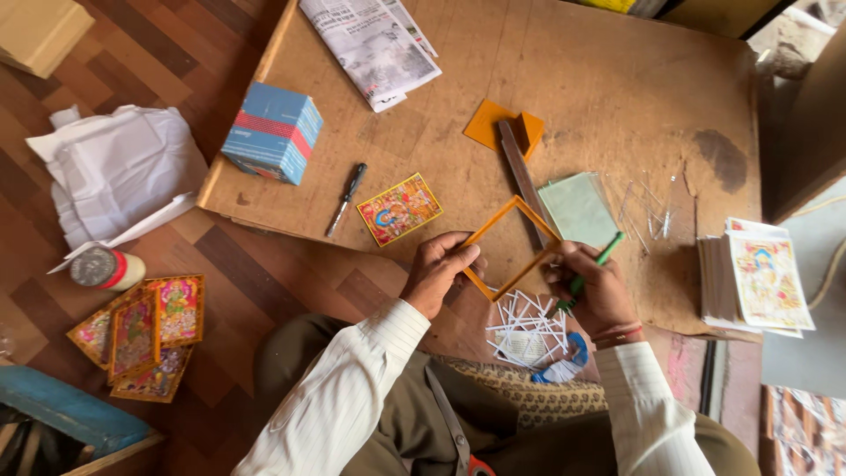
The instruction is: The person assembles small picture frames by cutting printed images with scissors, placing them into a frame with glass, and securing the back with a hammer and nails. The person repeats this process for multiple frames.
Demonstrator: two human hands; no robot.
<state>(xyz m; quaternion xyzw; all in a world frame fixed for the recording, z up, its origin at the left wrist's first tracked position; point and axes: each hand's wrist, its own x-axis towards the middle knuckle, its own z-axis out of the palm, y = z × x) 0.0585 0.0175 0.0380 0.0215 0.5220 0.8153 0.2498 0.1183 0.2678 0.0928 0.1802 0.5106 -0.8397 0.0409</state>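
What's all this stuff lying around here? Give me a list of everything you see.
frame: one, orange, held over the board's near edge
tool: one, green, in the right hand
board: one, brown, low work surface
small picture card: one, colourful, on board
screwdriver: one, black, left of card
box: one, blue, board's left corner
newspaper: one, top edge
glass panes: stack, greenish
white strips: many, near lap
prints: stack, right
framed pictures: several, floor
left hand: grips frame
right hand: grips tool and frame

A frame (514, 249) lies on the board (599, 97), a box (273, 132) far left.
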